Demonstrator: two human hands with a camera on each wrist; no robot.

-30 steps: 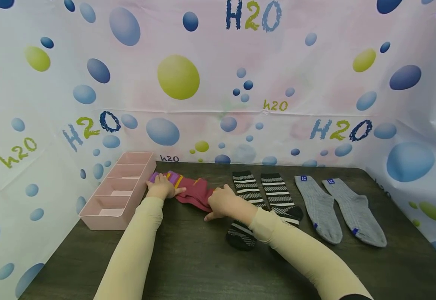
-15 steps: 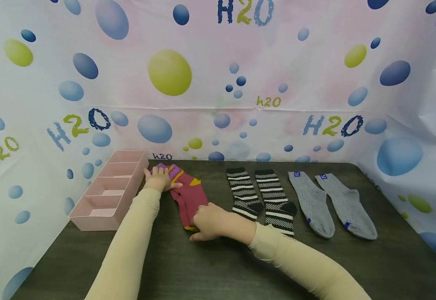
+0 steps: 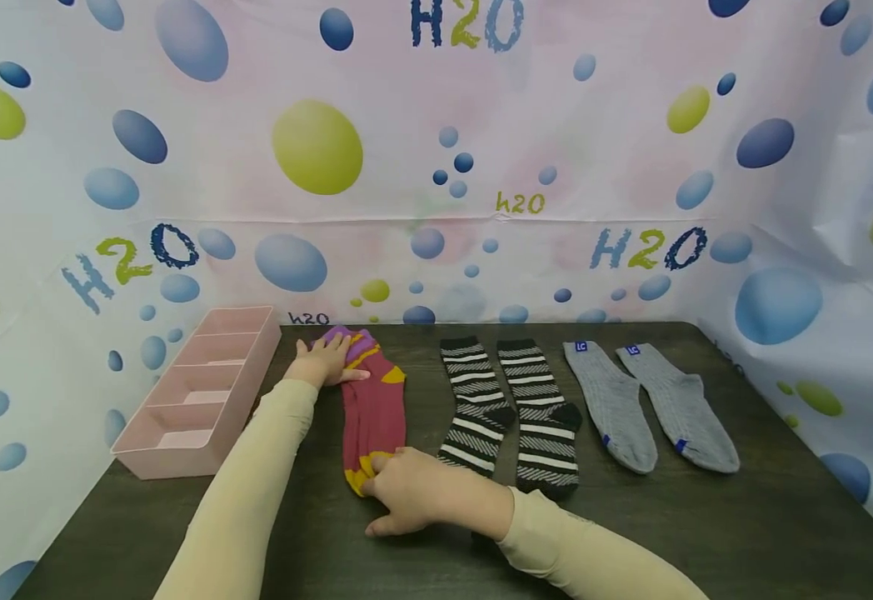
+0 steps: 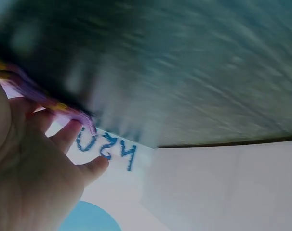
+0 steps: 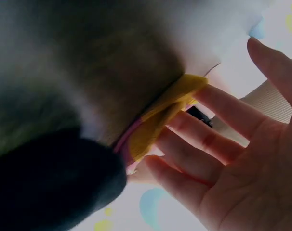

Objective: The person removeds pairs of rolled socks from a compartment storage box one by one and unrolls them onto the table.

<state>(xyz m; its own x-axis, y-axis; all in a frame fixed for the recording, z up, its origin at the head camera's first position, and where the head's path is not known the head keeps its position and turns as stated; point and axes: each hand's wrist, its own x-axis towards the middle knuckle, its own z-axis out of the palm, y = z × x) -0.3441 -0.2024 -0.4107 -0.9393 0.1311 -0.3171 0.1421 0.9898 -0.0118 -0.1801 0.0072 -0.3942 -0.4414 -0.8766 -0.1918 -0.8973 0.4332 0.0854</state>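
Note:
A pair of maroon socks (image 3: 376, 412) with purple cuffs and yellow heels and toes lies lengthwise on the dark table, one sock largely over the other. My left hand (image 3: 320, 362) rests on the purple cuff end, fingers spread and thumb out to the side. In the left wrist view its fingertips touch the cuff edge (image 4: 64, 108). At the near end, my right hand (image 3: 417, 492) touches the yellow toes, thumb held apart. Its fingers look nearly straight in the right wrist view, with the tips at the yellow fabric (image 5: 160, 115).
Left of the socks stands a pink divided box (image 3: 207, 392) with several compartments. To the right lie a pair of black-and-white striped socks (image 3: 536, 408), partly behind my right hand, and a pair of grey socks (image 3: 672, 408). A printed sheet (image 3: 421, 167) hangs behind the table.
The maroon socks have swung from lying sideways to pointing toward me and now lie straighter. My right hand has moved nearer and left with their toe end; my left hand stays at the cuffs.

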